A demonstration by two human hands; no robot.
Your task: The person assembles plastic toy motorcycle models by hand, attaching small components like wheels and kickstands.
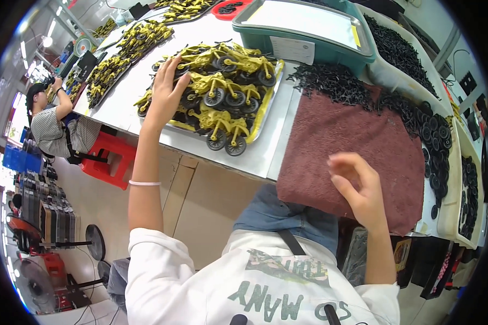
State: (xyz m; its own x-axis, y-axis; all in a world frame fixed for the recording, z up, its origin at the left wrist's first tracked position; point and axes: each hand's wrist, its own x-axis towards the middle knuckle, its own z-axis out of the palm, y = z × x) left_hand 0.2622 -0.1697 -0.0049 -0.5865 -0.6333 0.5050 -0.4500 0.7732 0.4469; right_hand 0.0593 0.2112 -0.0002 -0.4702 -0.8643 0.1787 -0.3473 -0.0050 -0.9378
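Observation:
Yellow toy motorcycles [214, 89] with black wheels are piled in rows on a tray [265, 111] on the white table. At the pile's left side my left hand [169, 92] rests on or just over the toys, its fingers stretched out and no toy gripped. My right hand [359, 187] hovers above the near part of a maroon towel [347, 135]. Its fingers are loosely curved, with a gap between thumb and forefinger, and nothing shows in it. A heap of small black plastic parts [336, 84] lies along the towel's far edge.
Black wheels [434, 135] lie right of the towel, beside a cream bin [458, 184]. A teal tub [331, 51] with a tray on top stands behind. More yellow toys [119, 59] cover the table at left. Another person [59, 122] sits by a red stool [111, 157].

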